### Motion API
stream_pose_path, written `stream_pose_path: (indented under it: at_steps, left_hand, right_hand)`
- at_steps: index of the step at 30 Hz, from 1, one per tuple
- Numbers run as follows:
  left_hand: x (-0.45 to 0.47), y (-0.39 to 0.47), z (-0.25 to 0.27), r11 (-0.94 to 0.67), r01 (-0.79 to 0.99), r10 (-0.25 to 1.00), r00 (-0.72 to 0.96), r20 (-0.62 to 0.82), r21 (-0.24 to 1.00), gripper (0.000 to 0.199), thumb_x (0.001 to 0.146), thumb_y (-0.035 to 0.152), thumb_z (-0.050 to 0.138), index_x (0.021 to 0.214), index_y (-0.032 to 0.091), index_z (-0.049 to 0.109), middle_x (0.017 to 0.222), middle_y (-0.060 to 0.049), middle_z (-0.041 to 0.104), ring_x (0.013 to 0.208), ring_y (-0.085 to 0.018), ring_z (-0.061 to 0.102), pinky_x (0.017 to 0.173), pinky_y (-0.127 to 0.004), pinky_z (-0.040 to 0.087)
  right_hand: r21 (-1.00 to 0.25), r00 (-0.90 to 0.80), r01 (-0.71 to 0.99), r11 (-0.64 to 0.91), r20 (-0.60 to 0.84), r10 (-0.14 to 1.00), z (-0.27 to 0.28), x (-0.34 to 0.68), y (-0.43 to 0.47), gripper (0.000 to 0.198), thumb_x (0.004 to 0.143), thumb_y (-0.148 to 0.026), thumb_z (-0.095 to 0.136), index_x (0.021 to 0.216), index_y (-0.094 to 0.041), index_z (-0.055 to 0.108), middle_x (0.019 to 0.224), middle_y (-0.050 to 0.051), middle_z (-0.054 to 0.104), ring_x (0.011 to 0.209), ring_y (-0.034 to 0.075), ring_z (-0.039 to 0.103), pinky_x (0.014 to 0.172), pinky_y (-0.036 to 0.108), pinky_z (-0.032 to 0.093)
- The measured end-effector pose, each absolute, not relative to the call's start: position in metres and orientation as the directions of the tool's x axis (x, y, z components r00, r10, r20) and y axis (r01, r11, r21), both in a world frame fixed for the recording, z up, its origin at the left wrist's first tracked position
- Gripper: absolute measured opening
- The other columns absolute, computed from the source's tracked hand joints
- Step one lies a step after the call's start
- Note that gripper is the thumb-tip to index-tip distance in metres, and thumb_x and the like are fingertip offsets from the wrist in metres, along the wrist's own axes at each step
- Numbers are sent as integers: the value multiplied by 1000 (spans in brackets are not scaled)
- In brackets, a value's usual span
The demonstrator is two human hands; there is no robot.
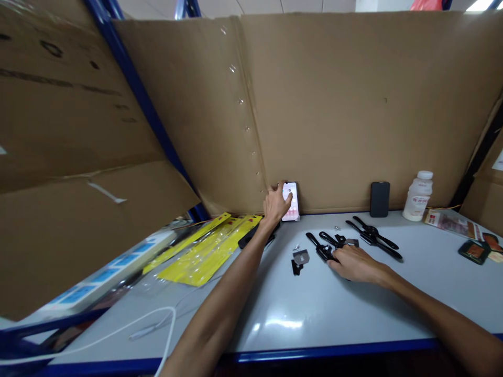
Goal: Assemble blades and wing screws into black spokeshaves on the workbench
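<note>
- Left hand (277, 203), fingers spread, reaches the lit phone (292, 209) leaning on cardboard (334, 115); a light touch should avoid tipping it.
- Right hand (353, 264) rests at black-handled tools (322, 250) on the surface (314, 303); grip unclear. Best kept steady.
- Loose blade (301, 257) lies between the forearms, easily brushed; yellow packs (210, 254) crowd the left.

Worktop (385, 319): pale grey, glossy, glare patches (285, 323) near front; blue front rail (334, 352). Back partition (334, 104): brown cardboard, seam (250, 99) left of centre. Left partition (58, 125): cardboard, dark printed marks. Blue post (137, 94) between. White panelled ceiling (263, 6); bright light (479, 5), upper right.
</note>
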State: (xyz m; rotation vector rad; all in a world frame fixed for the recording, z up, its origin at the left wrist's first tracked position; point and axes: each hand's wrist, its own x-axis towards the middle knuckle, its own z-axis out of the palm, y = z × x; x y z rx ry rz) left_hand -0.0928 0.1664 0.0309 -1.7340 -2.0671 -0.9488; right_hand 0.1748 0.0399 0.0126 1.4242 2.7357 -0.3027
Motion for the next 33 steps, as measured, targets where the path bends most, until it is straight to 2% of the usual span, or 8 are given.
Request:
stream_pose_path:
  at_steps: [22,33]
  left_hand:
    - [-85,171,21,77,934,728,-291,620,348,60,95,46,54,149,27,36,123,-17,52,102,-33,64,78,-37,49]
    - [-84,167,22,70,929,752,-289,592,364,58,96,44,51,149,26,37,125,-17,52,107,-33,62,82,-37,49]
  right_hand:
    - [-145,-577,816,560,-134,806,18,175,35,46,99,-34,35,92,-10,74,93,21,72,86,31,67,68,36,40]
    - [-125,-570,821,557,-143,809,18,174,36,46,100,-35,35,92,-10,73,97,21,72,90,32,68,72,37,43]
